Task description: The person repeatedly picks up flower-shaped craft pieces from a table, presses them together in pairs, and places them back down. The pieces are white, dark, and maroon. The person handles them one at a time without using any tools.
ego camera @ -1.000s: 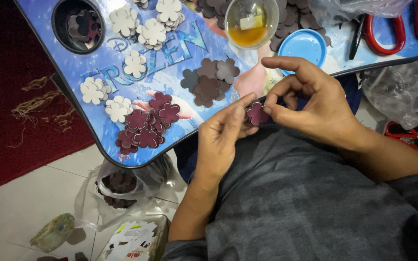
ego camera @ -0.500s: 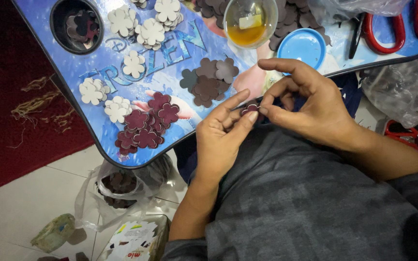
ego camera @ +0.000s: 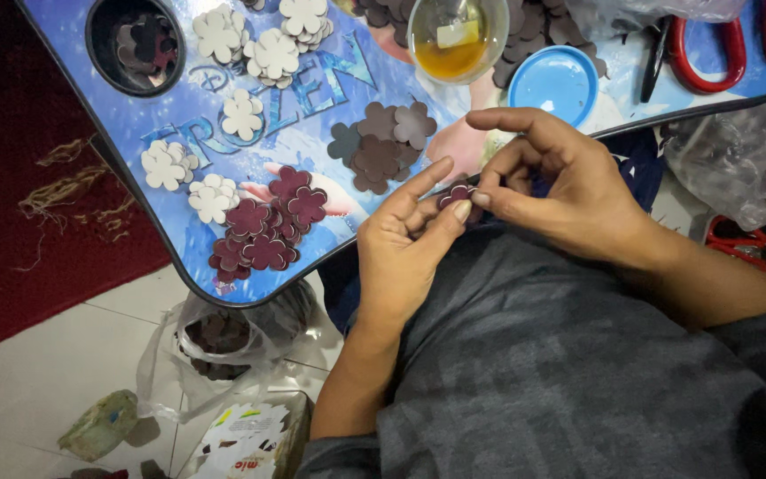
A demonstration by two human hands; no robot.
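My left hand [ego camera: 405, 244] and my right hand [ego camera: 556, 182] meet over my lap at the near edge of a blue printed lap table [ego camera: 170, 115]. Both pinch one small maroon flower-shaped cut-out [ego camera: 456, 194] between thumb and fingertips; most of it is hidden by my fingers. Just left of my hands on the table lie a pile of maroon flower cut-outs [ego camera: 268, 226] and a cluster of brown ones [ego camera: 381, 146].
White flower cut-outs [ego camera: 263, 44] are scattered on the table's far left. A clear cup of amber liquid [ego camera: 456, 40], a blue lid [ego camera: 551, 84] and red-handled scissors [ego camera: 698, 53] stand at the back. A plastic bag of cut-outs [ego camera: 214, 341] sits on the tiled floor.
My left hand's fingers have closed further over the maroon cut-out, so less of it shows. Both hands stay in nearly the same place.
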